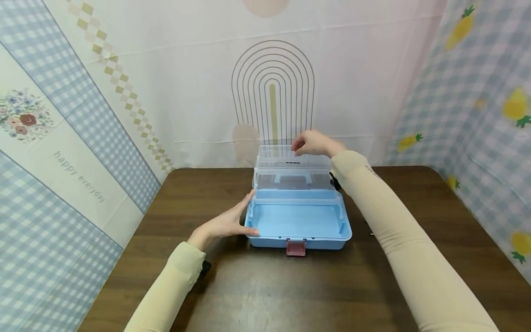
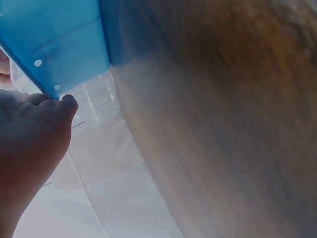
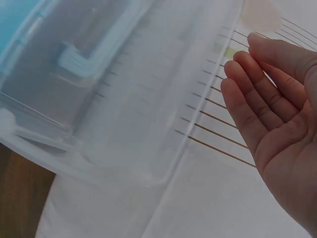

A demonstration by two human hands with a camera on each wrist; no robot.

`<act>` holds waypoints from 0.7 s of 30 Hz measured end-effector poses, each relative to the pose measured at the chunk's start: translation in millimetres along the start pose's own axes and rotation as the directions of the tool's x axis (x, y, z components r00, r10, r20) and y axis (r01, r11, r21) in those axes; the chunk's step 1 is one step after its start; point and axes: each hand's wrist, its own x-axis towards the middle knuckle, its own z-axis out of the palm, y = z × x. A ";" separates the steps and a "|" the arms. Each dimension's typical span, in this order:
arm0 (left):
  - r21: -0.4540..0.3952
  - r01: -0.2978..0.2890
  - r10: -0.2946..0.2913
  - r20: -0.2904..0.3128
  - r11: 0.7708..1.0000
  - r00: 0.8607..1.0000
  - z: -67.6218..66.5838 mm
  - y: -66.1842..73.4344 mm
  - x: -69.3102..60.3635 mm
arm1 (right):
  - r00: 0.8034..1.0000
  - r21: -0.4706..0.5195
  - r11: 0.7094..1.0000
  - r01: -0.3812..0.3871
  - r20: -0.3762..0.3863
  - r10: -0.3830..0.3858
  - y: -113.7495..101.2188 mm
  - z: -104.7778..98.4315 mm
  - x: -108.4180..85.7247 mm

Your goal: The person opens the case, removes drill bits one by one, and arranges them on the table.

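Observation:
A light blue toolbox (image 1: 299, 242) with a pink latch (image 1: 296, 248) stands on the table, its clear lid (image 1: 332, 177) raised at the back. At its left side, my left hand (image 1: 226, 222) rests with the thumb on the front rim and a finger towards the back corner; in the left wrist view the fingertips touch the blue wall (image 2: 69, 44). My right hand (image 1: 314, 142) is over the upper edge of the clear part, fingers gently bent, and the right wrist view shows nothing held. Below it in the head view lies a thin dark drill bit (image 1: 292, 162).
A small metal tip (image 1: 371, 234) shows on the brown wooden table (image 1: 269, 290), beside the right sleeve. Behind the table hangs a patterned cloth (image 1: 186, 92), with checked cloths at both sides.

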 end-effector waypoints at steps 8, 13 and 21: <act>-0.014 0.014 -0.014 0.004 1.000 1.000 -0.3 1.0 -0.4 | 1.000 0.036 0.999 -0.006 -0.007 0.006 9.5 12.1 0.7; -0.016 0.019 -0.019 0.002 1.000 1.000 0.5 4.0 -1.7 | 1.000 0.021 1.000 -0.007 -0.001 0.007 11.9 16.9 -2.4; -0.030 0.007 -0.007 0.007 1.000 1.000 1.7 10.5 -5.0 | 1.000 -0.018 1.000 0.025 -0.001 -0.025 13.7 27.2 -6.1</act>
